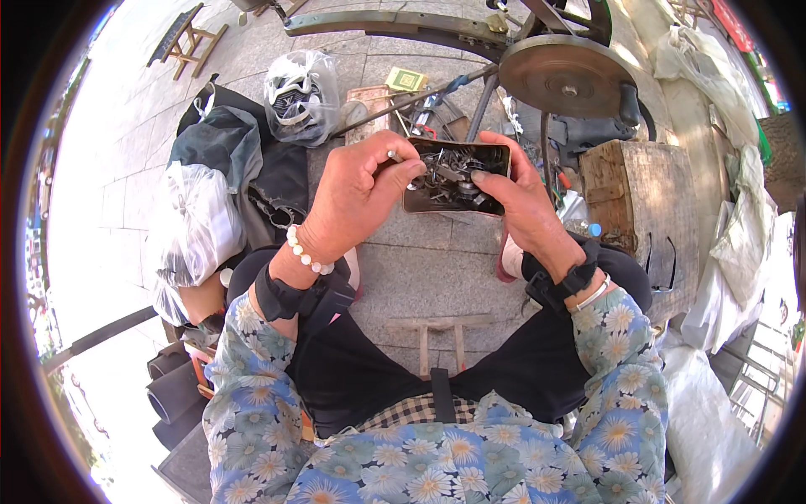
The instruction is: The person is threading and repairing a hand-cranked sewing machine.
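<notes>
An open rectangular tin (411,204) is held up in front of me over the paving. Inside lies a heap of small dark metal parts (449,172), too mixed to tell apart. My right hand (531,202) grips the tin's right side, its thumb reaching over the rim onto the parts. At the tin's left edge is my left hand (357,189), thumb and fingers pinched together. A small silvery piece (395,156) shows between those fingers; its kind cannot be made out.
Beyond the tin stands a hand-cranked machine with a large metal wheel (571,76). Tools and a yellow box (406,80) lie under its frame. Bags (197,218) crowd the left, with bagged shoes (300,97). To the right are a wooden box (642,193), glasses (662,265) and a blue-capped bottle (583,228).
</notes>
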Demonstrator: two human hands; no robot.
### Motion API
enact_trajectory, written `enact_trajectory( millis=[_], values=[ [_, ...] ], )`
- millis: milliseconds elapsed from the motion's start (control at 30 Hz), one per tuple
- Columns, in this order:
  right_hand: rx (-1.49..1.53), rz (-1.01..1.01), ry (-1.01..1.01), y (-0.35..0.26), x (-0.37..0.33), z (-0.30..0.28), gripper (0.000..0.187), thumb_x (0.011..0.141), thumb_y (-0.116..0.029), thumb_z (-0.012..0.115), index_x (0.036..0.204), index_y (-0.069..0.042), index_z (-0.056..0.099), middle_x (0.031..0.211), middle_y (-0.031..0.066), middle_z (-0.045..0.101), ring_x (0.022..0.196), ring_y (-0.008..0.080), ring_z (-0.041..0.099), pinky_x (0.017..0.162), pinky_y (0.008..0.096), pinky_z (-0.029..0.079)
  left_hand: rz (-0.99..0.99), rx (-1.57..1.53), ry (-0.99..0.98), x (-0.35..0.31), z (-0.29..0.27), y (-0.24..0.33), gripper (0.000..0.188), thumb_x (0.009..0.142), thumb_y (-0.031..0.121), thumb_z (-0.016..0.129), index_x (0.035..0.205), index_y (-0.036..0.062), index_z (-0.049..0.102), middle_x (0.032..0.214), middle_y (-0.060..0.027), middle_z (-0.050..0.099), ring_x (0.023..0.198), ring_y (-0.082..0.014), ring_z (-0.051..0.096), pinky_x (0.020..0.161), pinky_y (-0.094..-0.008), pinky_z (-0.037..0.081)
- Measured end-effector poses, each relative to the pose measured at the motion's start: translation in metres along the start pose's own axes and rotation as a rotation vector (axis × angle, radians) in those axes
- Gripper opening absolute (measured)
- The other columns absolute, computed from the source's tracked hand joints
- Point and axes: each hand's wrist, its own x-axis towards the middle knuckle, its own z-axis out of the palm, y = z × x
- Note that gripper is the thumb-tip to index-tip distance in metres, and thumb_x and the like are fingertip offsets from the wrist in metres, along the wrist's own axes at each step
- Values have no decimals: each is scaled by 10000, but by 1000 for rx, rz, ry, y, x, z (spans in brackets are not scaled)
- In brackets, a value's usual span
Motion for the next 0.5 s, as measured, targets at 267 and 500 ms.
enact_trajectory(
  millis=[267, 500],
  values=[
    [105, -3, -27, 1, -2, 2, 506, 783, 2, 557, 1259, -53, 394, 1037, 31, 516, 917, 87, 501, 801, 234, 434, -10, -68, -37, -5, -4, 6, 61, 825, 60, 583, 813, 15, 544, 639, 11, 472, 573, -41, 375, 506, -200, 327],
    [141, -30, -41, 1, -3, 1, 511, 798, 8, 545, 1278, -50, 380, 1086, 37, 520, 956, 90, 502, 848, 239, 418, 62, -18, -37, -9, -9, 10, 87, 891, 97, 515, 897, 17, 547, 689, -1, 534, 582, -44, 497, 520, -185, 411]
  ],
)
